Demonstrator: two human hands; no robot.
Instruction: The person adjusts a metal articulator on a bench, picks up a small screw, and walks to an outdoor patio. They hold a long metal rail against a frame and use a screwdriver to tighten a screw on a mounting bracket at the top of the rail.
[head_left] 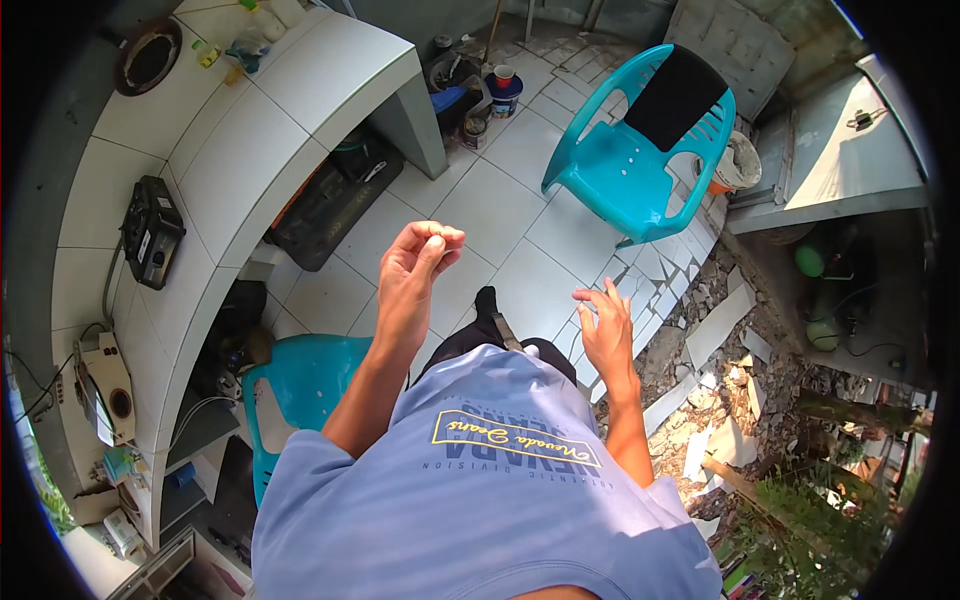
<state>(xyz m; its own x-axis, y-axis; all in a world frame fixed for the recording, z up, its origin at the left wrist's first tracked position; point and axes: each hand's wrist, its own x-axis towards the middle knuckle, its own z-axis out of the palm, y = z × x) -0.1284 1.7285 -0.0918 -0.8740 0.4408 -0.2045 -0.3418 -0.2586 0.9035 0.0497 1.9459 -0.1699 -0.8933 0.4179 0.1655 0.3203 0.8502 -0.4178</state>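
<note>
In front of my body, my left hand point(408, 272) is raised with the thumb pressed to the curled fingers in a pinch. Whatever lies between those fingertips, if anything, is too small or hidden to make out. Lower and to the right hovers my right hand point(607, 328), its fingers parted and bent a little, holding nothing I can see. Both hands are in the air above the white tiled floor point(480, 225), apart from each other. Nearest beyond them is a turquoise plastic chair point(610, 168) with a black cloth point(676, 97) over its backrest.
A white tiled counter point(245, 140) curves along the left, bearing a black portable stove point(155, 232) and a pan point(148, 57). Another turquoise chair point(312, 378) stands by my left arm. Broken tiles point(722, 325) cover the ground at right. Buckets point(738, 162) sit behind the far chair.
</note>
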